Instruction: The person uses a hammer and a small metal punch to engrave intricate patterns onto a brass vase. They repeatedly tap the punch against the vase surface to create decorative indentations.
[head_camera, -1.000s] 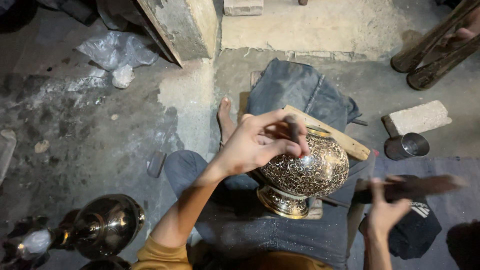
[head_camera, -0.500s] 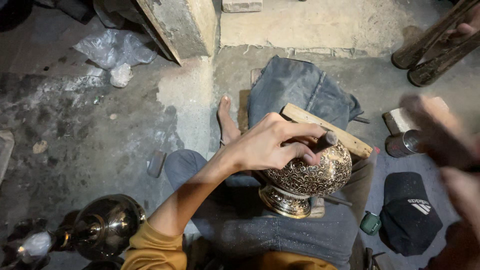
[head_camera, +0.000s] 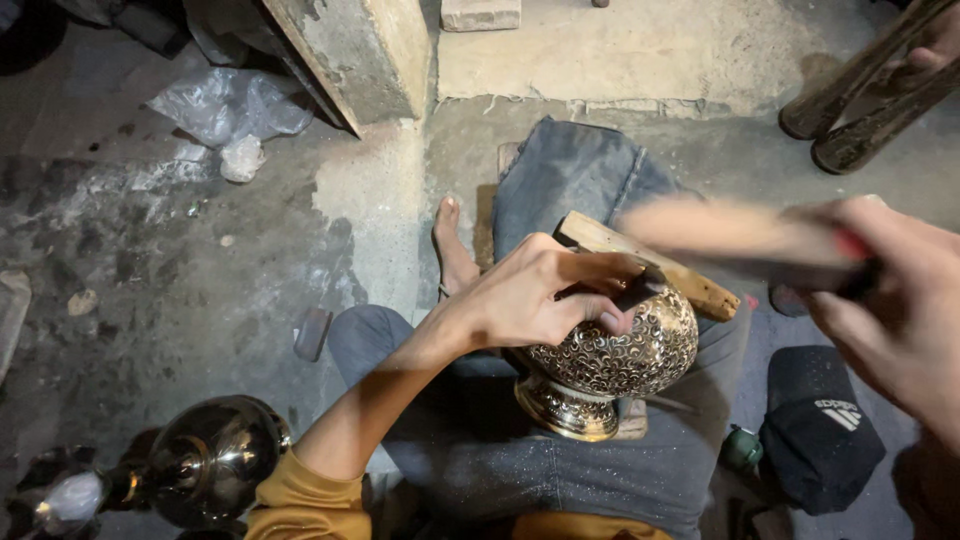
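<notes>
An engraved brass vase (head_camera: 612, 365) lies tilted on my lap, its round foot toward me. My left hand (head_camera: 540, 293) rests on its upper side and pinches a small dark chisel (head_camera: 636, 293) against the metal. My right hand (head_camera: 895, 300) is raised at the right, close to the camera, gripping a wooden mallet (head_camera: 735, 235) that is blurred with motion above the chisel. A wooden block (head_camera: 650, 262) lies under the vase's far side.
A second, plain dark metal vase (head_camera: 205, 462) stands at lower left. A black cap (head_camera: 820, 440) lies at the right by my knee. Folded denim cloth (head_camera: 570, 185) sits ahead of the vase, crumpled plastic (head_camera: 225, 110) at upper left, concrete blocks behind.
My right hand has swung the mallet up from low right and across toward the chisel. My left hand stays on the vase with the chisel.
</notes>
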